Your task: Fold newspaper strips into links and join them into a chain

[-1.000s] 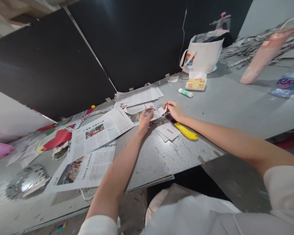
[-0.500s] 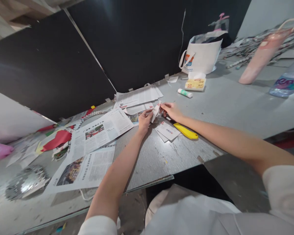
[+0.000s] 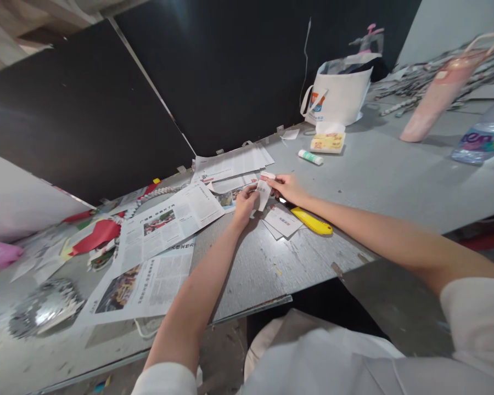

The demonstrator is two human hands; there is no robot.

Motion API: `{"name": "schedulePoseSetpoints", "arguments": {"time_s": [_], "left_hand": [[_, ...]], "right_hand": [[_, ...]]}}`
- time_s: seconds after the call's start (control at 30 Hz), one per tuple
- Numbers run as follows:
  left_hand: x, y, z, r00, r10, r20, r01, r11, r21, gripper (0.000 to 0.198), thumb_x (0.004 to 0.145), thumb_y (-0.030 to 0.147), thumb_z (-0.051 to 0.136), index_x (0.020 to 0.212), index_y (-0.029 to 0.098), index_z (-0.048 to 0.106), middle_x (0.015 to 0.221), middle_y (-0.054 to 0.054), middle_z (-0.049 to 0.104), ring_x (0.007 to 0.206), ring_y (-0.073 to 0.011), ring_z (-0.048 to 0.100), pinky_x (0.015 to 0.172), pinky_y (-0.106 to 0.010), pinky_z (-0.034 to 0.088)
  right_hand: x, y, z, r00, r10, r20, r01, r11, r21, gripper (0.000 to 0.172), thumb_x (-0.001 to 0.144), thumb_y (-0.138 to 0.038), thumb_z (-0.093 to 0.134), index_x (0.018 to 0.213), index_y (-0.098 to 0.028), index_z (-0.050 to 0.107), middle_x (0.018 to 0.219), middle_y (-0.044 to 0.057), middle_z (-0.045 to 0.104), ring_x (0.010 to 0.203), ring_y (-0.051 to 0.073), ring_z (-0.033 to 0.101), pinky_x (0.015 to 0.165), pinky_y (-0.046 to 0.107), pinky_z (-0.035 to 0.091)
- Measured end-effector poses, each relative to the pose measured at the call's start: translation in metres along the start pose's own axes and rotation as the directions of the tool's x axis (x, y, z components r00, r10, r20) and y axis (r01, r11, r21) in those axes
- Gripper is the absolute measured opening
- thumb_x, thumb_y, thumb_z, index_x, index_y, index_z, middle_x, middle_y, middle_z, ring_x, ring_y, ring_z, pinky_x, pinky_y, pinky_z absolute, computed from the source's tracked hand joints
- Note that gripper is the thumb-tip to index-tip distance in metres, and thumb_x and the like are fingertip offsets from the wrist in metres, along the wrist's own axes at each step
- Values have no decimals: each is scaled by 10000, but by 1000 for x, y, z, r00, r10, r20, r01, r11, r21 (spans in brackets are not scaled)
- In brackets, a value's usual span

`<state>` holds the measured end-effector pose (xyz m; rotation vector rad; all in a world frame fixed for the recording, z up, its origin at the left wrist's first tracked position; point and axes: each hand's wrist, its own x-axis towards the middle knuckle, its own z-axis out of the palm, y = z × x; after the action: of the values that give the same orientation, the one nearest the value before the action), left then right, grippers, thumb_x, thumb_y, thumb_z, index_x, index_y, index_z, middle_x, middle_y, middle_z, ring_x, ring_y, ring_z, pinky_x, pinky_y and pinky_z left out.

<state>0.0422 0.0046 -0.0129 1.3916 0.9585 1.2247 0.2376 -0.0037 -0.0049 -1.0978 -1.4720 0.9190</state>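
Pinching one paper slip (image 3: pixel 265 189) — left hand (image 3: pixel 245 202), right hand (image 3: pixel 288 189) (both gripping it).

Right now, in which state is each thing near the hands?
paper slip, lifted off the table, pinched by both hands.
left hand, closed on the slip's left side.
right hand, closed on the slip's right side.
yellow utility knife, lying flat.
glue stick, lying on its side.
newspaper sheets, spread open, flat.
tote bag, standing, mouth open.
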Motion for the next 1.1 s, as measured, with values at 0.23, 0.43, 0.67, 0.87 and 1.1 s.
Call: {"name": "schedulePoseSetpoints", "arguments": {"time_s": [0.23,0.43,0.67,0.87,1.1], "left_hand": [[4,-7,-1,1000,-1,12,1,999,37,540,749,550,924,1086,162,756,805,-48,788,695,-167,686,659,-263,509],[4,-7,-3,997,-9,73,11,1000,-29,593,751,594,921,1119,167,737,759,-28,763,632,-149,647,602,-251,485],[3,-10,-5,994,10,106,-7,1000,-23,515,814,543,892,1137,179,724,730,-13,740,568,-127,604,555,-238,461],[3,-11,-4,995,-14,101,19,999,-47,434,857,476,864,1139,186,707,719,-5,726,559,-121,591,547,-231,443],[2,-7,-3,996,-10,85,13,1000,-27,496,824,498,877,1161,179,700,770,-24,766,617,-142,650,601,-248,493]], "right_hand": [[-4,3,0,990,-13,142,20,998,-52,570,916,-733,696,708,-207,636,574,0,620,459,106,490,466,264,346],[-4,2,1,991,25,135,-19,999,-39,556,949,-703,663,708,-202,646,546,-16,590,423,98,465,448,261,331],[-4,2,0,990,13,140,-8,999,-39,541,969,-669,645,703,-198,643,535,-17,577,416,95,457,447,254,327],[-5,-1,0,990,-3,141,12,998,-68,539,971,-664,636,703,-196,649,538,-10,583,442,103,476,461,249,342],[-5,-1,0,990,-10,142,20,997,-69,535,964,-667,640,701,-202,644,557,-2,599,453,110,477,471,261,341]]}}
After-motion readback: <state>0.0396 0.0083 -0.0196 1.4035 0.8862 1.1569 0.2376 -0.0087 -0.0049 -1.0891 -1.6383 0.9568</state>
